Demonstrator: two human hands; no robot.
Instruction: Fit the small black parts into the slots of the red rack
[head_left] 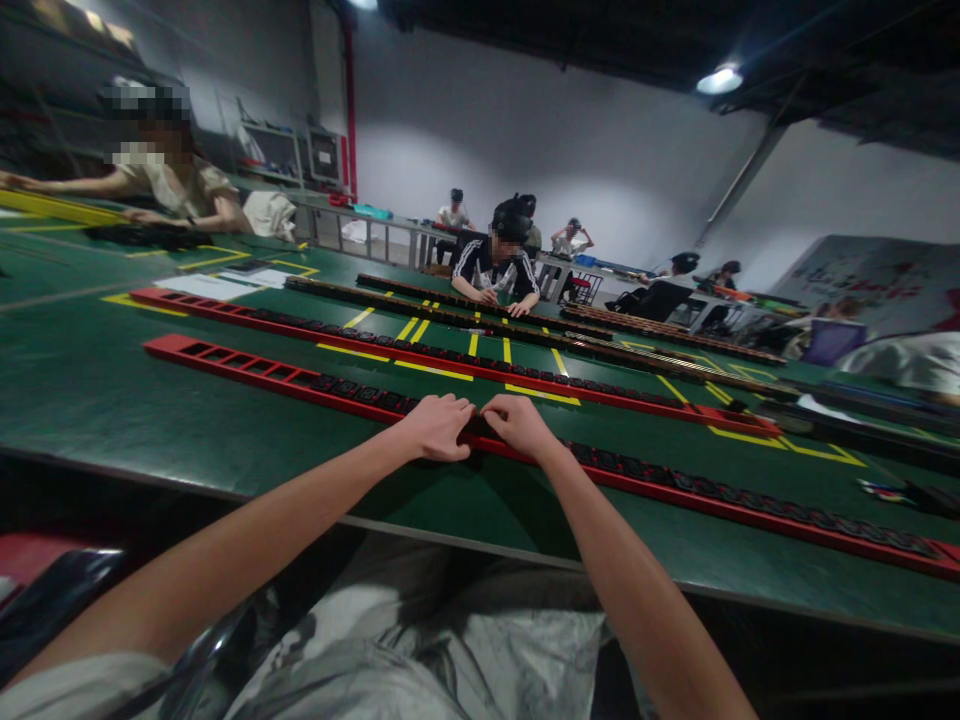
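Note:
A long red slotted tray (pixel 637 484) runs slantwise across the green table in front of me. Black square pieces (pixel 360 392) fill many of its slots, while several slots near its left end show bare openings. My left hand (pixel 441 428) is curled over the middle of this tray, fingers across the top and thumb on the near side. Just to its right, my right hand (pixel 519 425) is bent closed, its fingertips low against the black pieces in the tray. Whatever lies under those fingertips is hidden by the hand.
Behind lies a second red tray (pixel 480 366) with black pieces. Farther back are long dark strips (pixel 420 308), and yellow tape lines mark the green table (pixel 247 440). White papers (pixel 217 285) lie at left. A co-worker (pixel 495 262) leans over the far side; another person (pixel 180 180) sits at left.

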